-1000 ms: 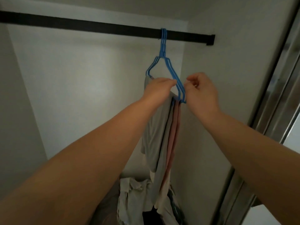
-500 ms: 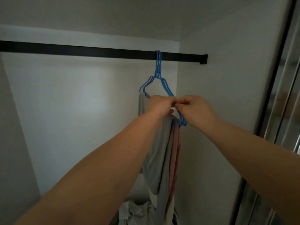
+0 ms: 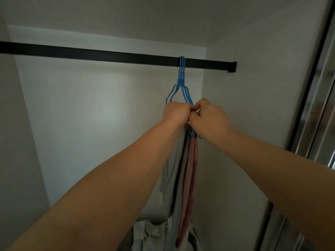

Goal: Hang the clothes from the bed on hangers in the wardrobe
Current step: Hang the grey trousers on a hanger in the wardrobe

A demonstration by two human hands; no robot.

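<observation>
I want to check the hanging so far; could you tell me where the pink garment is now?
In the head view, the pink garment hangs from the blue hangers near the rail's right end, just right of the grey garment, below both hands.

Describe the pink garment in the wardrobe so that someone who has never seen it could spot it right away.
Find the black metal rail across the top of the wardrobe and follow it right to the bunch of thin blue hangers. Below them, under both hands, garments hang in narrow strips. The dusty pink cloth garment is the rightmost strip, beside the pale grey cloth garment, and the only pink one.
</observation>
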